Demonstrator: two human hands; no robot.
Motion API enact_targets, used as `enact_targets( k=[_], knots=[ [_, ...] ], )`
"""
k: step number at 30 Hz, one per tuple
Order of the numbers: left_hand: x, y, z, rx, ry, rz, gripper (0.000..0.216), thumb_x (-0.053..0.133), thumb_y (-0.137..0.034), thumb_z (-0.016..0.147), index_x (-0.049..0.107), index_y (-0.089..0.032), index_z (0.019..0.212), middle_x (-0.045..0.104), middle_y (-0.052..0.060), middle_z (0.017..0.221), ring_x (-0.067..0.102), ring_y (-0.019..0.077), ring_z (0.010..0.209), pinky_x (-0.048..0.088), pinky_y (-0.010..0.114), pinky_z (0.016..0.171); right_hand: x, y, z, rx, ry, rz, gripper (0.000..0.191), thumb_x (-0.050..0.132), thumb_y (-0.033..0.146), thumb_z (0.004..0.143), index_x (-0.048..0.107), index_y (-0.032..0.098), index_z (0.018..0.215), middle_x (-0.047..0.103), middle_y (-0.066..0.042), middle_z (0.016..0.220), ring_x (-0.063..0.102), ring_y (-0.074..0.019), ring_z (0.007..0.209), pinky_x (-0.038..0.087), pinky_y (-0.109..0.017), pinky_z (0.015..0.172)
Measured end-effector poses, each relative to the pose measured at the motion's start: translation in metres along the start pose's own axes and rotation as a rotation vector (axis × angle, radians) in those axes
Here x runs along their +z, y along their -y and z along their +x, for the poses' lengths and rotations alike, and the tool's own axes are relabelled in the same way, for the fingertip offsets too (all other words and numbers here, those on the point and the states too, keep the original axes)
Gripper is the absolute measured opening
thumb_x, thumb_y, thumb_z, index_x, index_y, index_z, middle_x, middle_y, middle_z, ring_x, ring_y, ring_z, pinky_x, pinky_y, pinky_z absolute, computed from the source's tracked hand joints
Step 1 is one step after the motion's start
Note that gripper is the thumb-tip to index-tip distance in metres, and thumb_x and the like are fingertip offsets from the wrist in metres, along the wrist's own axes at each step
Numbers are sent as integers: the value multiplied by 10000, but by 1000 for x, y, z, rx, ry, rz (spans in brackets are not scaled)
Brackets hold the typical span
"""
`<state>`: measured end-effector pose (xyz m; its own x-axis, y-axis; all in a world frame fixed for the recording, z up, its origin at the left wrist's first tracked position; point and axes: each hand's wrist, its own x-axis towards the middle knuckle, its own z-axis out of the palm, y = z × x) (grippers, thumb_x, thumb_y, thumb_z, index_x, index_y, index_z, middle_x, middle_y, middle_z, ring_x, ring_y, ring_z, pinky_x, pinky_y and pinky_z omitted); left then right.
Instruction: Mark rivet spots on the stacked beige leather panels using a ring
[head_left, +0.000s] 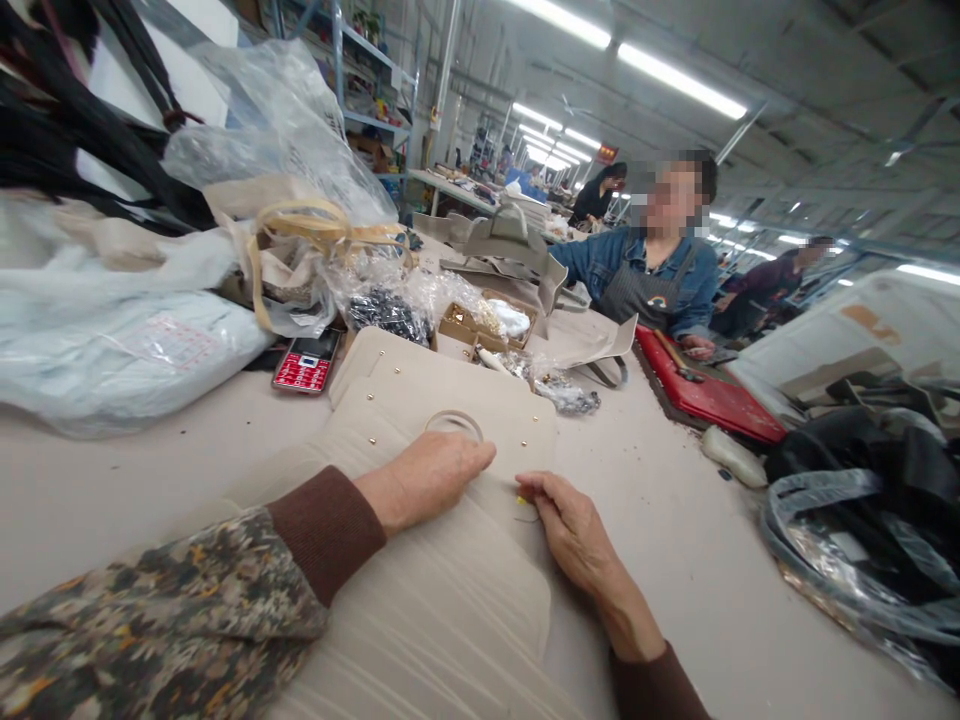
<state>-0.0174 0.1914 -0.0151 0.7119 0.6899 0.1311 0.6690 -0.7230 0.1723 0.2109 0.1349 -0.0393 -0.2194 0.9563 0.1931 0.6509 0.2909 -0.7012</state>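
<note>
A stack of beige, leather-like panels [420, 590] lies before me, with small metal studs along its far part. Over the top panel is my left hand [431, 475], fingers curled closed around a thin tan strip whose loop [455, 414] arches up behind the knuckles. My right hand [566, 525] is at the panels' right edge, thumb and fingers pinched together. A small yellow spot and a thin dark thread [527, 519] show by its fingertips; what it grips is too small to make out.
A red-and-black phone [305, 362] lies left of the panels. Beyond them are a cardboard box [461, 325] of fittings and plastic bags. A large plastic-wrapped bundle [135, 350] lies left. A co-worker [660, 260] sits opposite by a red board [739, 400]. Black bags [847, 480] fill the right.
</note>
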Motion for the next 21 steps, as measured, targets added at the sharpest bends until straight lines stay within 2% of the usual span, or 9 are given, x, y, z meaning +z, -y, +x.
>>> enact_targets(
  k=[3, 6, 9, 15, 18, 21],
  knots=[
    [2, 1, 0, -5, -2, -15, 139, 449, -148, 933, 583, -178, 914, 678, 84, 762, 640, 238, 711, 424, 312, 583, 0, -2, -1, 28, 20, 63, 298, 414, 170, 883, 675, 212, 1020, 693, -33, 874, 637, -179, 843, 486, -317, 804],
    [3, 2, 0, -1, -18, -13, 138, 452, -149, 931, 583, -179, 902, 674, 79, 751, 637, 237, 696, 413, 311, 568, -1, -6, -1, 114, -20, 157, 279, 413, 167, 860, 665, 195, 975, 670, -14, 784, 627, -162, 756, 488, -290, 737],
    [3, 2, 0, 0, -22, -5, 132, 459, -146, 926, 582, -179, 891, 676, 76, 746, 638, 237, 685, 402, 310, 552, -1, -8, -2, 161, -79, 199, 253, 438, 191, 862, 649, 186, 1001, 690, -32, 844, 643, -169, 788, 501, -285, 720],
    [3, 1, 0, 1, -28, 6, 122, 473, -139, 915, 585, -180, 891, 684, 73, 751, 645, 236, 691, 400, 305, 548, 1, -5, -3, 5, -14, 48, 274, 511, 169, 864, 632, 204, 1108, 711, -56, 957, 665, -187, 878, 510, -332, 817],
    [3, 1, 0, 2, -27, 6, 120, 476, -136, 913, 587, -179, 894, 684, 75, 745, 644, 237, 688, 403, 306, 553, 1, -5, -3, -76, 0, -6, 267, 495, 150, 873, 642, 214, 1086, 699, -47, 925, 659, -185, 872, 510, -328, 805],
    [3, 1, 0, 1, -25, 12, 130, 470, -136, 916, 591, -177, 892, 680, 75, 732, 642, 235, 682, 399, 305, 552, 1, -6, -4, -88, 17, -1, 275, 451, 108, 861, 653, 210, 1017, 686, -28, 848, 656, -168, 801, 513, -308, 758]
  ],
)
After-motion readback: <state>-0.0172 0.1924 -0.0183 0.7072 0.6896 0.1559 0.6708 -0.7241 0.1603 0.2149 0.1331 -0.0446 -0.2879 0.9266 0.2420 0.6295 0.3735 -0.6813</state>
